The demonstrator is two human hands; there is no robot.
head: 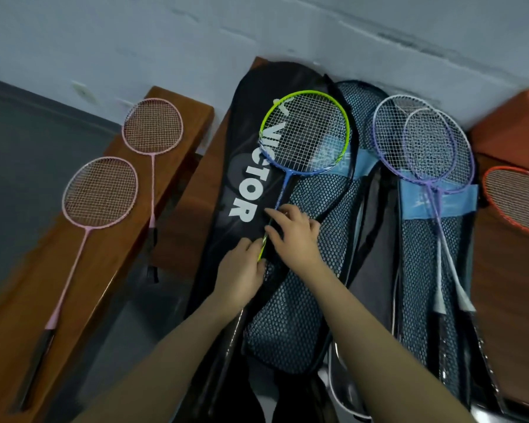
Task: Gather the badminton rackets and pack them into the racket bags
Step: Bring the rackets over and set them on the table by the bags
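A green-and-blue racket lies head-up across a black Victor racket bag and a blue mesh bag. My left hand pinches its shaft low down, where the shaft meets the mesh bag's dark edge. My right hand has curled fingers on the shaft and that edge just above. Two purple rackets rest on a second mesh bag to the right. Two pink rackets lie on the left bench. An orange racket shows at the right edge.
Brown wooden benches carry everything, with a gap between them showing grey floor. A pale wall runs behind. An orange block sits at the back right. Grey fabric lies between the mesh bags.
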